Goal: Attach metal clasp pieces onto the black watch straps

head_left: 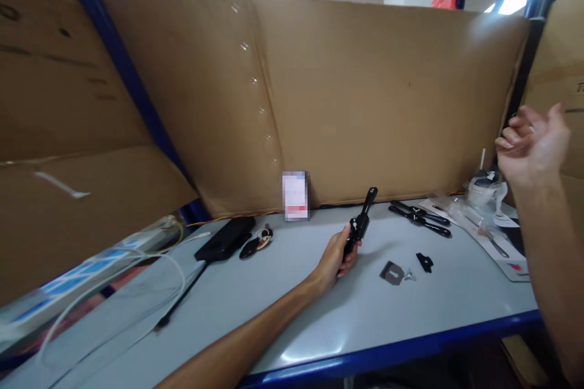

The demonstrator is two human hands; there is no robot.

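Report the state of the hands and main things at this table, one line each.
Left hand: closed around a black tool.
Black tool: held tilted, upper end free.
Right hand: raised, fingers curled; whether it holds anything is unclear.
Two other black tools: lying side by side.
Metal plate: lying flat, loose.
Wing screw: loose beside the plate.
Small black part: lying loose.
Phone: upright, screen lit.

Black tool (364, 222), grey tabletop (356, 322), brown cardboard (365, 97).

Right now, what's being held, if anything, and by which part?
The left hand grips the black spokeshave by its near handle; whether the right hand holds anything small cannot be told.
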